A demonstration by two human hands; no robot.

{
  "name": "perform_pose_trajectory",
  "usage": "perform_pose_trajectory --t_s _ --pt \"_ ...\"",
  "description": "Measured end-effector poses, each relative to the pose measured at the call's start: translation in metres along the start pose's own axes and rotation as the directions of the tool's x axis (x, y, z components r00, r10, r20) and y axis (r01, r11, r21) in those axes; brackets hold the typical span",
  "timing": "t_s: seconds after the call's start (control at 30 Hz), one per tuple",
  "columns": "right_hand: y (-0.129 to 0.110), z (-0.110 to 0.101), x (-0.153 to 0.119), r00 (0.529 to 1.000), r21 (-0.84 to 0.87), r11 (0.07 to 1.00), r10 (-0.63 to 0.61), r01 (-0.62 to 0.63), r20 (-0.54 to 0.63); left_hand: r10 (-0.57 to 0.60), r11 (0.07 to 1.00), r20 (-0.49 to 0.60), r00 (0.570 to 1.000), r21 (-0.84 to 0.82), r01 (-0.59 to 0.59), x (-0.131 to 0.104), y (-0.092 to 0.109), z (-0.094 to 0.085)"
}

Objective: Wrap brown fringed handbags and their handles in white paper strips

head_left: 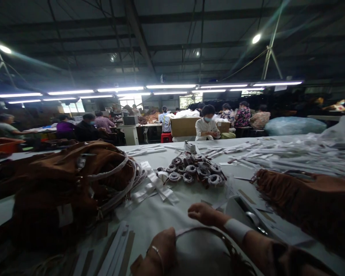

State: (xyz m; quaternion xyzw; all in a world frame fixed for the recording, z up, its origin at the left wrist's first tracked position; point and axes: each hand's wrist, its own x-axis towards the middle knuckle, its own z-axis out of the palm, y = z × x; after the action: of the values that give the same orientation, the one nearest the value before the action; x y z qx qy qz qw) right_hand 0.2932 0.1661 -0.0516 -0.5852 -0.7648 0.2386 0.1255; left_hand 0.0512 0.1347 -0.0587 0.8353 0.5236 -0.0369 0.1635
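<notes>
At the lower middle, my left hand [162, 249] is closed around one end of a thin strap [202, 229]. The strap arches to the right, turning dark brown with what looks like fringe below my right forearm. Above it, my right hand [202, 214] has its fingers curled together; what they hold, if anything, I cannot make out. A tape dispenser [251, 218] stands just right of my right wrist. Ahead of both hands lies a pile of rolled, wrapped straps [191, 170]. Flat white strips [158, 184] lie crossed on the table left of the pile.
Brown bags [66, 180] with wrapped handles are heaped on the left. A fringed brown bag [304, 203] lies on the right. White wrapped strips [287, 153] cover the table's far right. Narrow card strips [115, 249] lie near left. A masked person [208, 128] sits across the table [178, 203].
</notes>
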Motion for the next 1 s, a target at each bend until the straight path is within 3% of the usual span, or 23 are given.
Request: perform_pose_trajectory --t_s 0.1,0.2,0.3,0.37,0.47,0.6,0.77,0.87,0.93,1.0 --pt "0.015 -0.02 0.061 0.985 -0.085 0.992 0.08 -0.093 -0.151 -0.035 0.999 0.019 0.999 -0.034 0.035 0.009 -0.008 0.007" --pt "0.029 -0.029 0.115 0.972 -0.122 0.974 0.167 -0.188 -0.168 -0.071 0.996 0.05 0.996 -0.045 0.073 0.014 -0.011 0.009" --pt "0.039 -0.025 0.144 0.948 -0.141 0.947 0.26 -0.287 -0.182 -0.094 0.994 0.08 0.992 -0.045 0.098 0.015 -0.011 0.007" --pt "0.041 -0.017 0.145 0.932 -0.145 0.933 0.297 -0.33 -0.208 -0.096 0.994 0.075 0.993 -0.049 0.1 0.016 -0.01 0.005" --pt "0.038 0.0 0.118 0.927 -0.146 0.934 0.285 -0.325 -0.244 -0.099 0.994 0.048 0.994 -0.044 0.101 0.017 -0.009 0.004" --pt "0.027 0.011 0.051 0.952 -0.129 0.967 0.185 -0.221 -0.244 -0.068 0.998 0.009 0.998 -0.001 0.068 0.014 -0.009 0.006" --pt "0.008 -0.013 -0.031 0.964 -0.036 0.992 0.112 -0.124 -0.242 0.03 0.999 -0.062 0.998 0.033 -0.028 0.0 -0.001 0.001" --pt "-0.01 -0.034 -0.073 0.916 0.168 0.986 0.057 0.012 -0.397 0.064 0.998 -0.045 0.997 0.025 -0.062 -0.013 0.01 -0.012" --pt "-0.025 -0.039 -0.103 0.88 0.344 0.925 0.023 0.161 -0.475 0.053 0.998 -0.038 0.998 0.017 -0.053 -0.02 0.018 -0.025" --pt "-0.041 -0.034 -0.133 0.902 0.471 0.851 -0.007 0.232 -0.431 0.041 0.999 -0.066 0.997 -0.003 -0.041 -0.026 0.025 -0.04"
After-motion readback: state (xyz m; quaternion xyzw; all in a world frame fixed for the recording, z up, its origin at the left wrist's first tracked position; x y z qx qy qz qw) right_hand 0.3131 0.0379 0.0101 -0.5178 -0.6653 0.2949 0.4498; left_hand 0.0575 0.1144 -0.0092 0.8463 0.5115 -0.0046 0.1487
